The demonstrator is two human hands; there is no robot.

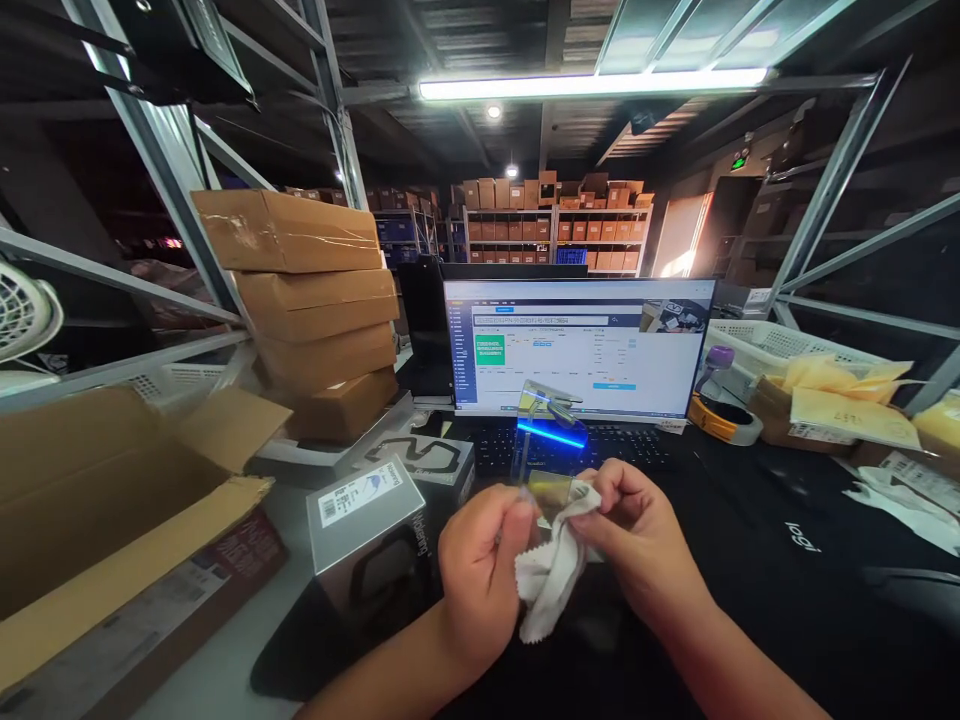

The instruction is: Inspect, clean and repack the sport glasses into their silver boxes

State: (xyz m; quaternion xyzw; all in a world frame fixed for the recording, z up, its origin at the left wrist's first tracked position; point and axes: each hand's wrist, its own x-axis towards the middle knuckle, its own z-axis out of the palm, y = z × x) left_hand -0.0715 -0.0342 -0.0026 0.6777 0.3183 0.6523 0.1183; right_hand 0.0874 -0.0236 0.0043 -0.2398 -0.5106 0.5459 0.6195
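A white cloth (551, 580) with zigzag-cut edges hangs bunched between my hands, above the dark desk mat. My right hand (649, 540) pinches it near its top, thumb against curled fingers. Closed beside it, my left hand (484, 570) grips the lower edge of a clear plastic piece (536, 465). This piece stands up in front of the keyboard, with a bright blue streak across it and a yellowish patch low down. Its exact kind I cannot make out. The cloth lies against its lower right part.
Behind the keyboard (637, 450) stands a lit monitor (577, 355). Grey product boxes (367, 510) and stacked cardboard boxes (315, 300) are left, beyond an open carton (82, 500). A tape roll (724, 420), yellow envelopes (855, 415) and a white basket (780, 345) are right.
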